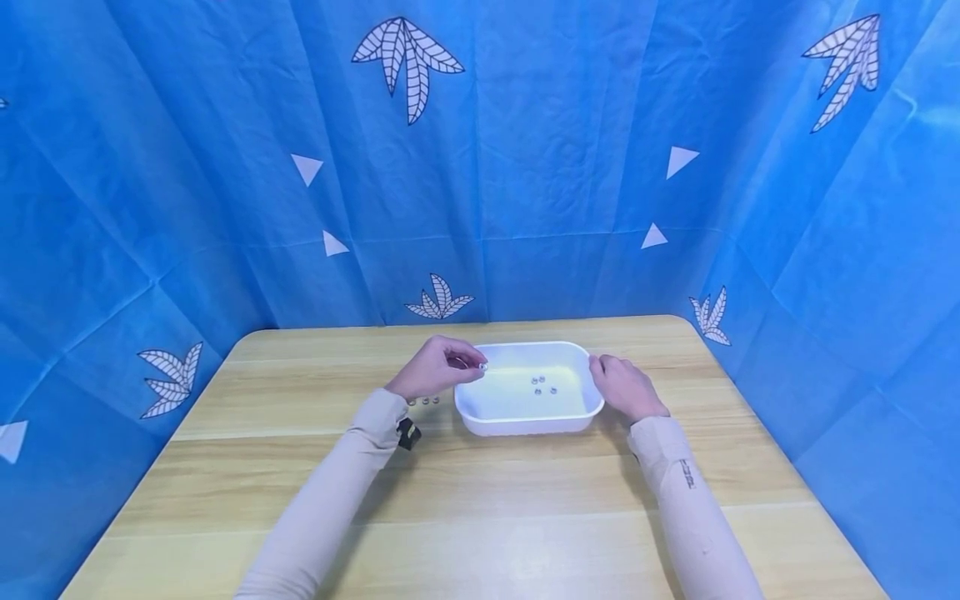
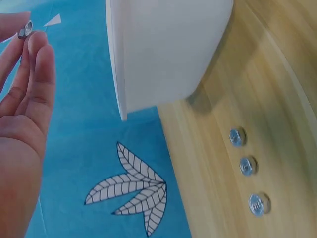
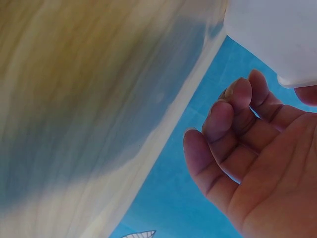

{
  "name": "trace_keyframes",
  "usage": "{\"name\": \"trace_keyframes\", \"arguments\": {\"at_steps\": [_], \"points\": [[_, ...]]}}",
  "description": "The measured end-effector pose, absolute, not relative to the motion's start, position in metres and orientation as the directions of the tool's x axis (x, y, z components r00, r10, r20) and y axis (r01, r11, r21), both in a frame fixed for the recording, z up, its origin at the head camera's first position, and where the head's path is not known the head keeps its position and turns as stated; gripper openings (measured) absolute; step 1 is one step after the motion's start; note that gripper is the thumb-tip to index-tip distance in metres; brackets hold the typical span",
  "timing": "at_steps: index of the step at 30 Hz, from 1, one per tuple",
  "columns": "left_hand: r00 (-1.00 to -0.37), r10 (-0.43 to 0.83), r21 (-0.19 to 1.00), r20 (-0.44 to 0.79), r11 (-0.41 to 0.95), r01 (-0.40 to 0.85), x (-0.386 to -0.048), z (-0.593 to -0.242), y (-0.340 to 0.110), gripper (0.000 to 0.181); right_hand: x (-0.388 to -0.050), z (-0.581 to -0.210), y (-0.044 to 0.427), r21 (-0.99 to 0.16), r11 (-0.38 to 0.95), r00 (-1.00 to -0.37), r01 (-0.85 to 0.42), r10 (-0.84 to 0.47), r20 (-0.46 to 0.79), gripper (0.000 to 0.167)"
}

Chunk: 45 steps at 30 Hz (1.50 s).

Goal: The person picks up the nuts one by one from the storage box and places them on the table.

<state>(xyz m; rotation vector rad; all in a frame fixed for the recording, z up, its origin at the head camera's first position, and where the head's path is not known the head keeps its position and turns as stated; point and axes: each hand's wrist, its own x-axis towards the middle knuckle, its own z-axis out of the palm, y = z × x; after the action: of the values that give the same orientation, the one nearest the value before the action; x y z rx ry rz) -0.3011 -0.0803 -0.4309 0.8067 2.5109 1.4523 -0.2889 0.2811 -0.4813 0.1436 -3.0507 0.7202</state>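
Near the left end of a white plastic tray point(image 1: 525, 426), my left hand point(image 1: 441, 367) pinches a small silver metal nut point(image 2: 25, 29) between thumb and fingertips, above the tray's rim. My right hand point(image 1: 624, 387) holds the tray's right rim, its thumb over the edge. In the right wrist view the other fingers point(image 3: 218, 120) curl loosely outside the tray. Several similar nuts point(image 1: 553, 390) lie on the tray floor. Three more nuts point(image 2: 247, 165) stand in a row on the table, left of the tray and partly behind the left wrist in the head view.
The light wood table point(image 1: 510, 517) extends in front of the tray and to both sides. Blue curtains point(image 1: 555, 167) with white leaf prints hang behind the table and at its sides. A black strap with a small device point(image 1: 408, 434) sits at the left wrist.
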Motion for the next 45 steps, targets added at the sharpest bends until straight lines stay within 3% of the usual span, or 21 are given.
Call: {"name": "trace_keyframes", "arguments": {"at_steps": [7,15,36,45], "points": [[-0.872,0.469,0.833,0.142,0.419,0.361,-0.301,-0.431,-0.097,0.019,-0.288,-0.481,0.282,-0.444,0.891,-0.996,-0.091,-0.089,0.025,0.061],[-0.884,0.444,0.856,0.15,0.39,0.34,-0.3,-0.432,-0.121,0.028,-0.289,-0.479,0.282,-0.457,0.886,-0.996,-0.082,-0.085,0.014,0.062],[-0.927,0.347,0.839,0.144,0.454,0.3,-0.299,-0.448,-0.184,0.032,-0.291,-0.48,0.28,-0.456,0.886,-0.996,-0.087,-0.092,0.01,0.063],[-0.944,0.323,0.804,0.06,0.545,0.238,-0.298,-0.461,-0.199,0.03,-0.289,-0.48,0.281,-0.459,0.886,-0.996,-0.071,-0.084,-0.007,0.064]]}}
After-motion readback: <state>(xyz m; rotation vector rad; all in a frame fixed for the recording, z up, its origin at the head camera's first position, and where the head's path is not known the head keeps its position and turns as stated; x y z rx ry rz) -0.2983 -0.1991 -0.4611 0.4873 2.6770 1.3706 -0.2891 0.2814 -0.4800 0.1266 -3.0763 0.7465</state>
